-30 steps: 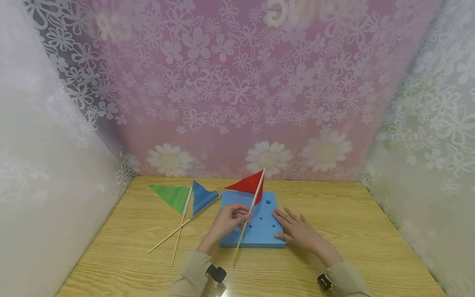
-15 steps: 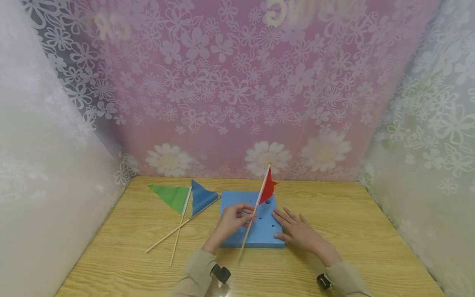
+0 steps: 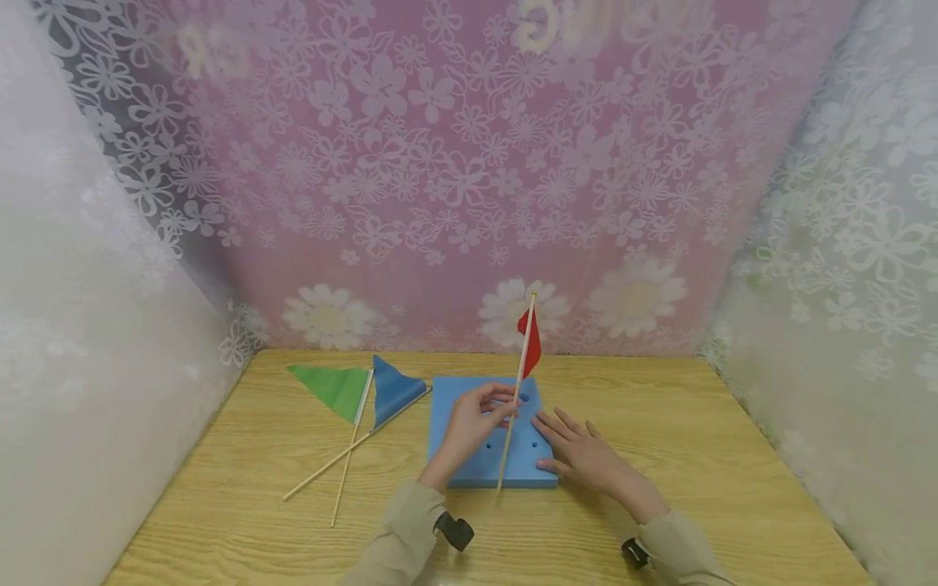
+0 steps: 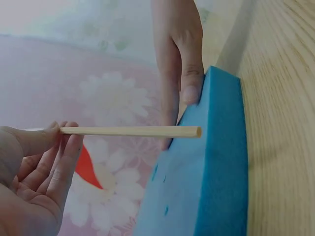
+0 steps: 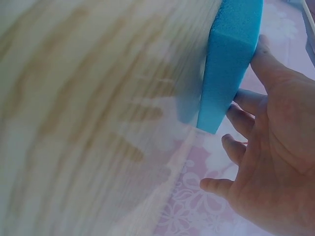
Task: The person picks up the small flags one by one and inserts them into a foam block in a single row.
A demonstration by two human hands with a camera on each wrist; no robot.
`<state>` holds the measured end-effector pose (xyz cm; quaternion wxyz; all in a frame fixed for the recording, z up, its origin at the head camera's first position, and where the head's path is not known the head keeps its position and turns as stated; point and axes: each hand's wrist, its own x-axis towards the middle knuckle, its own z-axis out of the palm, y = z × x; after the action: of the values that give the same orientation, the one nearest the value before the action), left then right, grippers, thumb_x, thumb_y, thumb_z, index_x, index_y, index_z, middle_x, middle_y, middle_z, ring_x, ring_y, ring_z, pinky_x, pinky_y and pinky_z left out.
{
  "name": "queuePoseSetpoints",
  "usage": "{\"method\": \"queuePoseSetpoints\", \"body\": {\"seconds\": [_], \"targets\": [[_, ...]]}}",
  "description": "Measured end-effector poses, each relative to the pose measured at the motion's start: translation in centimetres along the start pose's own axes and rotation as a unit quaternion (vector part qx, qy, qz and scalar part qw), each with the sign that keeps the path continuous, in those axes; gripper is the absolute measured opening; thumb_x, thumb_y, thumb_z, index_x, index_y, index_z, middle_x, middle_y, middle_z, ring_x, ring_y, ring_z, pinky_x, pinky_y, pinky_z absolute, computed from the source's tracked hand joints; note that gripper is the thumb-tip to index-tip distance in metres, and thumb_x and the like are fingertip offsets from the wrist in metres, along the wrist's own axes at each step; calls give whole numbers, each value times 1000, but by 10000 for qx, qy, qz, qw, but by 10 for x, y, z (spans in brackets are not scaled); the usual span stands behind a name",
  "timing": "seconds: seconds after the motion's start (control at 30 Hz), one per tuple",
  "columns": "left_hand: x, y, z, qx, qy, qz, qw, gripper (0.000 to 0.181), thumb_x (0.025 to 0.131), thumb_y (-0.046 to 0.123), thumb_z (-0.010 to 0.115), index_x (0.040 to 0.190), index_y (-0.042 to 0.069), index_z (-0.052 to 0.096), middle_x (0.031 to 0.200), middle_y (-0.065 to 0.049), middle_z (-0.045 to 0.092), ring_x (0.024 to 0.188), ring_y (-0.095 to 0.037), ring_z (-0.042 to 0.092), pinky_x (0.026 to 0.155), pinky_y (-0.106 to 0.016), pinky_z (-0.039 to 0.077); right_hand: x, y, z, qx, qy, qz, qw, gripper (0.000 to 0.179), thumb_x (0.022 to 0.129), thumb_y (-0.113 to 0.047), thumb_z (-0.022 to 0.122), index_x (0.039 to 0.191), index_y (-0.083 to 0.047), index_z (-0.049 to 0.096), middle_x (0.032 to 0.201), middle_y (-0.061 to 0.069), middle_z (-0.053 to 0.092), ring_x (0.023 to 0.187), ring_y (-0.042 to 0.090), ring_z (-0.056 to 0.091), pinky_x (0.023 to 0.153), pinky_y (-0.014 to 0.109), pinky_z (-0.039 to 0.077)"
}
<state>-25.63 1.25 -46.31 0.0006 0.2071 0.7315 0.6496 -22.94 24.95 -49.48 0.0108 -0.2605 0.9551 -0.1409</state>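
My left hand [image 3: 476,423] pinches the wooden stick of a red flag [image 3: 532,346] between thumb and fingers. The stick stands nearly upright in the head view, its lower end over the front part of a blue foam block [image 3: 469,472]. In the left wrist view the bare stick end [image 4: 189,131] points at the block and is apart from its top face. Small holes dot that face. My right hand [image 3: 586,460] lies with spread, straight fingers on the block's right edge. In the right wrist view its fingertips [image 5: 241,98] rest along the block's top edge.
Left of the block, a green flag [image 3: 333,391] and a blue flag [image 3: 396,392] lie on the wooden table [image 3: 242,456] with sticks crossed. A pink floral cloth [image 3: 469,163] hangs behind the table, with pale sheets on both sides.
My left hand has moved slightly right and lifted the red flag, whose stick has turned more upright. Its cloth has swung from the left of the stick to the right. The right hand stays put.
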Motion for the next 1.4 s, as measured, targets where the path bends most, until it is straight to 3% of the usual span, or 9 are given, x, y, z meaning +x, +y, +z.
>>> {"method": "queuePoseSetpoints", "body": {"seconds": [0.2, 0.5, 0.73, 0.8, 0.97, 1.23, 1.4], "targets": [[10, 11, 11, -127, 450, 158, 9988, 28, 98, 8, 67, 125, 1, 67, 112, -18, 73, 99, -33, 73, 78, -32, 63, 1, -1, 1, -96, 70, -74, 9999, 71, 100, -45, 60, 157, -10, 38, 162, 11, 36, 151, 42, 25, 109, 79, 22], [13, 48, 19, -385, 873, 610, 9936, 22, 95, 0, 69, 117, -4, 68, 108, -25, 72, 95, -39, 72, 75, -39, 63, 2, 0, 2, 10, 21, -80, 10000, 72, 101, -47, 58, 158, -10, 36, 164, 11, 33, 151, 42, 22, 110, 79, 20], [34, 18, 27, -464, 963, 864, 9905, 25, 92, 10, 75, 117, 6, 71, 106, -15, 75, 89, -26, 74, 71, -34, 64, 1, 0, 1, -77, 0, -75, 9999, 72, 101, -48, 58, 159, -12, 35, 164, 11, 33, 152, 41, 23, 111, 78, 21], [36, 18, 29, -442, 997, 895, 9900, 25, 92, 10, 75, 116, 5, 72, 105, -14, 75, 88, -27, 74, 70, -35, 64, 1, -1, 0, -94, 9, -82, 9999, 72, 101, -48, 58, 158, -11, 35, 163, 11, 34, 151, 41, 23, 110, 78, 21], [39, 13, 32, -477, 1101, 836, 9892, 23, 91, 10, 77, 113, 7, 73, 102, -10, 76, 86, -22, 74, 69, -29, 63, 0, -2, -2, -107, 61, -132, 9998, 72, 101, -46, 58, 158, -9, 37, 162, 13, 35, 150, 43, 25, 109, 79, 22], [39, -2, 39, -650, 1377, 884, 9844, 24, 88, 12, 79, 111, 8, 72, 104, -14, 74, 83, -18, 74, 69, -34, 64, -2, -2, -2, 0, 9, -108, 9999, 73, 101, -48, 57, 158, -9, 35, 163, 13, 33, 151, 43, 24, 110, 79, 20], [37, -9, 43, -618, 1420, 831, 9844, 26, 87, 13, 81, 110, 7, 72, 100, -8, 75, 82, -15, 73, 70, -28, 63, -3, 1, 2, -43, 168, -250, 9995, 73, 101, -48, 57, 157, -7, 37, 161, 16, 36, 148, 46, 28, 107, 81, 23]]}}
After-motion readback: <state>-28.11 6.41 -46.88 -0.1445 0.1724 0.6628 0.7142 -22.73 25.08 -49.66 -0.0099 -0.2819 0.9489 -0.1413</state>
